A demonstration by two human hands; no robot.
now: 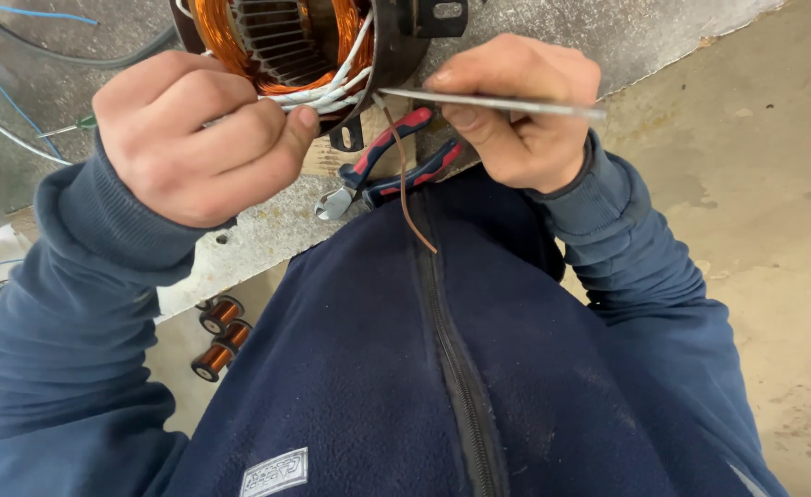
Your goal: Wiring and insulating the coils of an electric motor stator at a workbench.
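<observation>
Nearest the camera, the person's dark navy fleece jacket with a black zip (442,368) fills the lower view. Below the bench edge at left, two small spools of copper wire (220,337) sit on the pale concrete floor (774,304).

Left hand (194,138) closed in a fist, thumb and forefinger pinching the bundle of white sleeved lead wires (327,92) coming out of the motor. Right hand (516,106) closed on a thin flat grey metal blade (507,104), held level, its tip touching the leads at the stator rim. A single thin brown wire (405,184) hangs from that spot down onto the jacket.

Just under the hands, red-and-blue-handled pliers (387,170) lie on the grey speckled workbench (258,235), jaws pointing left, untouched.

Beyond the hands, the round black motor stator with orange copper windings (286,37) rests on the bench at the top edge, partly cut off. Far left: blue and grey cables (19,64), a green-handled screwdriver (79,124).
</observation>
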